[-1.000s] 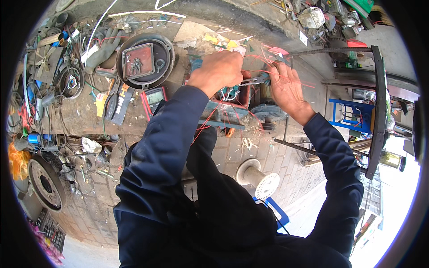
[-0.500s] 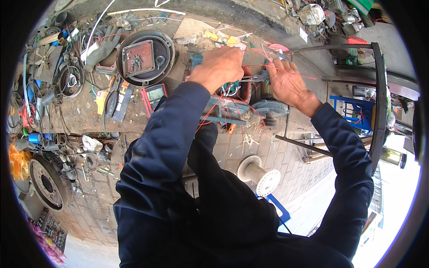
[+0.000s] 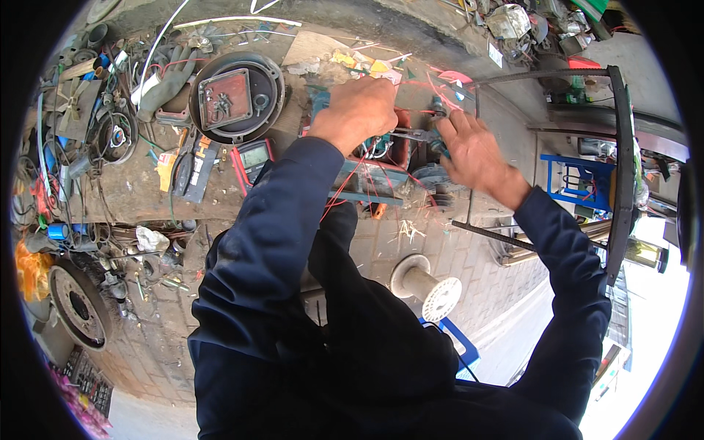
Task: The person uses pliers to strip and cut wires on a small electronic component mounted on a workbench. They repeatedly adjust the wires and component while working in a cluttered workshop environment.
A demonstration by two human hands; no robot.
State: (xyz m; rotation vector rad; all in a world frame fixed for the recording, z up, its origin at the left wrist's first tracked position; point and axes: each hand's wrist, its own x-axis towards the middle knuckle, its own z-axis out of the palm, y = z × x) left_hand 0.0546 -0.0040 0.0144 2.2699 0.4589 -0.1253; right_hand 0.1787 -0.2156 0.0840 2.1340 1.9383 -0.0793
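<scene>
My left hand is a fist over the middle of the bench, and thin red wires come out beside its fingers. What lies inside the fist is mostly hidden. To its right my right hand has its fingers curled round the teal handles of pliers, whose metal jaws point left toward the fist. Beneath both hands sits a red motor housing with teal and white wires inside. More red wires hang down over its near side.
On the left are a round black pan-like cover holding a square red tray, a red multimeter, and dark-handled cutters. A glove lies farther back. A black metal frame stands right; a white spool lies on the paved floor.
My right hand has come down and slightly right, from the red wires to the pliers' handles. The wires it held up have dropped away. My left fist stays nearly in place.
</scene>
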